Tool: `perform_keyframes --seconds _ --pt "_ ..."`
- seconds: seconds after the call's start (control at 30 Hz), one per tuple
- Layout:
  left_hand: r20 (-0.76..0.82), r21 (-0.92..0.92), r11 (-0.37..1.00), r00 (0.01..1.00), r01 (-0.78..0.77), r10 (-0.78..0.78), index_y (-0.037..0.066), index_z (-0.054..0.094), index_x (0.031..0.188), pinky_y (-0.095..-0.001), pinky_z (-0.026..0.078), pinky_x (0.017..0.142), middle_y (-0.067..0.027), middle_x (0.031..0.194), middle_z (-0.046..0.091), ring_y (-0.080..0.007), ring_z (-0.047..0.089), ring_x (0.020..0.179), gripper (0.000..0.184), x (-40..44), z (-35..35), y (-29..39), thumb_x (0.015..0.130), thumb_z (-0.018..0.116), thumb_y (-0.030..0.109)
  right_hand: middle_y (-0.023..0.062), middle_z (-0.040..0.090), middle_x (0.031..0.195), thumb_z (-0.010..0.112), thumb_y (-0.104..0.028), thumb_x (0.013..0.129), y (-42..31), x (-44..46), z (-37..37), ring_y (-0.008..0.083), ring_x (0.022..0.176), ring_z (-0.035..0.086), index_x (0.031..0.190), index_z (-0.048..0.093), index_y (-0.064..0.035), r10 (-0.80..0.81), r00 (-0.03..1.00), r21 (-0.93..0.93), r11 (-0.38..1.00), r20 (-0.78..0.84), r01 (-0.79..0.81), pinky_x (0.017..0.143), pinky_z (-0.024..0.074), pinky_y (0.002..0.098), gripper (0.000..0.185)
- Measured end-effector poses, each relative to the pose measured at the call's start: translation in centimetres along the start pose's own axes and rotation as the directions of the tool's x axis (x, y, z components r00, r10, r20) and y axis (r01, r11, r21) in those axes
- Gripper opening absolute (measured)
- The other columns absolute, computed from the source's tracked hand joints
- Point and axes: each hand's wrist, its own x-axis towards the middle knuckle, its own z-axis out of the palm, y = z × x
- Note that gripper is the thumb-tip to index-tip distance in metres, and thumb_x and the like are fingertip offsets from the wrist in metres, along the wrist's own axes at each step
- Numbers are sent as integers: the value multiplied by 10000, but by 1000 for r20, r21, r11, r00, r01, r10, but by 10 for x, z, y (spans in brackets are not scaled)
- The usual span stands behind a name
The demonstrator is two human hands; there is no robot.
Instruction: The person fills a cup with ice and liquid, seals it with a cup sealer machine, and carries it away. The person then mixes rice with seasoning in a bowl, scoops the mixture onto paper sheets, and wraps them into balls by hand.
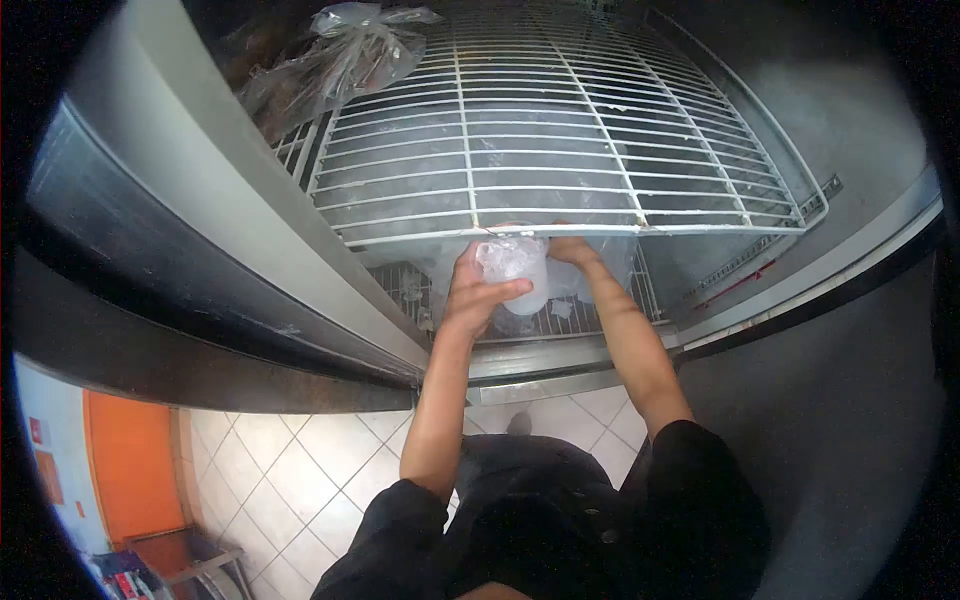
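Person [540, 530] dressed in black, seen from a head-worn camera, reaches both bare forearms into a tall refrigeration cabinet, below the front edge of a white wire shelf [470, 140]. Left hand [475, 295] is curled around a frosty white package [520, 285], rounded at its lower end and covered at the top by crinkled clear plastic; the thumb lies across its near side. The package is held upright or nearly so, just under the shelf's front bar, near the middle of the opening. Right hand [572, 250] is just beside it, under the same bar. Its fingers are largely hidden, so whether they pinch anything cannot be told. Hazy clear plastic hangs near this hand, and a lower wire rack [645, 285] shows beneath. On the upper left, a knotted clear plastic bag [365, 55] rests at shelf level, its contents unclear. A red mark [738, 284] runs along the cabinet's right wall. Below, pale floor tiles [295, 485] meet an orange panel [135, 465] at far left.
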Motion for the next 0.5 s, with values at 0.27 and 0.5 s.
perform_keyframes --seconds 0.27,0.5 --pt "76 505 859 995 -87 57 45 532 1287 -344 434 1025 -73 1239 617 -196 565 1175 900 -92 17 19 512 969 183 255 693 971 616 -246 794 -1 18 14 414 986 668 929 723 -13 -15 998 -204 979 62 27 848 539 476 290" --pt "-107 541 832 991 125 -79 30 506 1295 -358 422 1041 -91 1243 601 -203 546 1196 894 -149 5 -8 549 967 205 170 725 883 739 -338 750 26 35 26 366 819 703 1007 718 -31 41 981 78 995 191 -56 777 551 451 401"
